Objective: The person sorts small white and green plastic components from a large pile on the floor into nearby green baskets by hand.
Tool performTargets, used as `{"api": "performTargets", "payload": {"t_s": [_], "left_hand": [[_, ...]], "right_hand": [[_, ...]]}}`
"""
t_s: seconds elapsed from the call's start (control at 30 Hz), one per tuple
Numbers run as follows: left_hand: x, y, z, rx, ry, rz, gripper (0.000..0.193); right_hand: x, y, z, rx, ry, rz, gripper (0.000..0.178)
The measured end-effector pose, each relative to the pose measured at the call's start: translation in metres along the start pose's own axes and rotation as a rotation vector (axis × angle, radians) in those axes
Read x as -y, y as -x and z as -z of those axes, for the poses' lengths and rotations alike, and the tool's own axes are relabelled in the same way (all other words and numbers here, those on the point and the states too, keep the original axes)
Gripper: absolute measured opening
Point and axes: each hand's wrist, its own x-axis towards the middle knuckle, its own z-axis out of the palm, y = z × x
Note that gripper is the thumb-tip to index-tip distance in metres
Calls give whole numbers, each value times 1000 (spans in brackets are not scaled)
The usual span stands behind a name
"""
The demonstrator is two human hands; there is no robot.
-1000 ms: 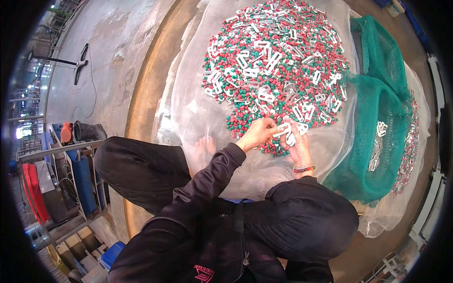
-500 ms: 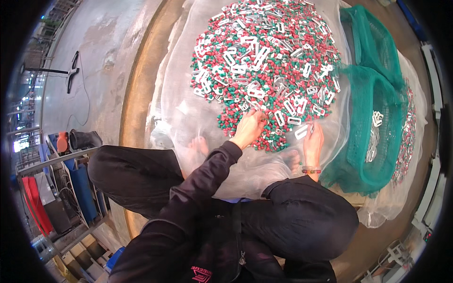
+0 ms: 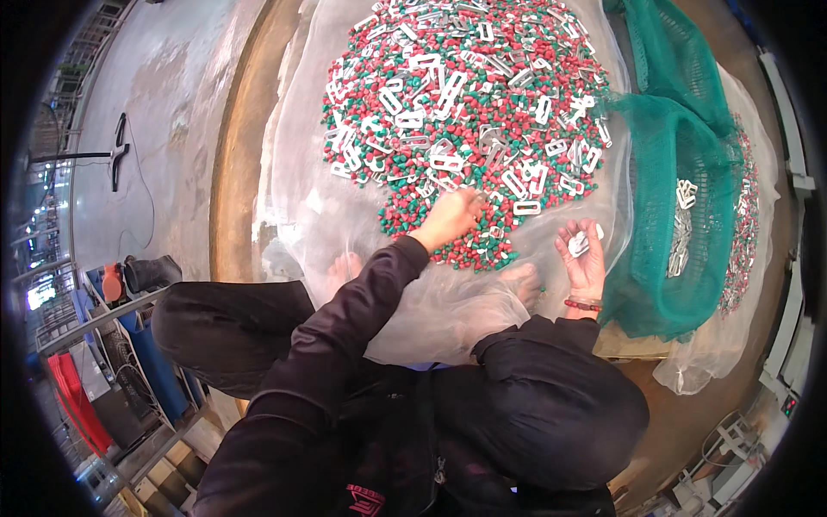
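Note:
A broad heap of small red and green pebble-like pieces (image 3: 564, 99), mixed with silvery oblong metal loops (image 3: 450, 93), lies on a sheer white mesh cloth (image 3: 297, 146). At the heap's near edge my left hand (image 3: 448, 217) reaches in, its fingers curled down among the pieces; whatever they hold is hidden. To the right of the heap, above the cloth, my right hand (image 3: 587, 274) is turned palm up. Its fingers bend around a few silvery metal loops (image 3: 579, 245). Just beyond the heap's near right edge lies one loose loop (image 3: 526, 208).
Right of the cloth stands a green mesh-lined basket (image 3: 659, 284) with metal loops inside, and another green basket (image 3: 680, 65) behind it. More mixed pieces (image 3: 744, 215) lie farther right. My bare feet (image 3: 519, 283) rest under the cloth's near part. At left are boots (image 3: 151, 274) and a rack.
My right hand has pulled away rightward from the heap and turned palm up, metal loops now showing in it. My left hand stays at the heap's near edge. The view has shifted slightly.

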Motion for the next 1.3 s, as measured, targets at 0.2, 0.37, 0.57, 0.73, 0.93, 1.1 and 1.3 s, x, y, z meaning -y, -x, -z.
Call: {"api": "performTargets", "payload": {"t_s": [0.2, 0.37, 0.57, 0.73, 0.93, 1.1, 1.3], "left_hand": [[-15, -6, 45, 2, 508, 206, 24], [-41, -50, 5, -71, -342, -332, 26], [-20, -81, -61, -13, -978, -405, 26], [0, -38, -48, 93, -865, -334, 24], [-7, 15, 36, -120, 222, 231, 35], [0, -8, 74, -257, 127, 206, 30], [26, -29, 56, -228, -715, 37, 24]], "right_hand": [[-21, -51, 5, 117, 915, 5, 20], [-60, -55, -4, 170, 2087, 591, 31], [-66, -16, -2, 231, 1497, 247, 20], [-44, 1, 7, 240, 397, -58, 17], [-36, -36, -21, 202, 1071, -127, 17], [-89, -58, -35, 175, 2040, 435, 20], [-123, -50, -30, 312, 1815, 487, 20]]}}
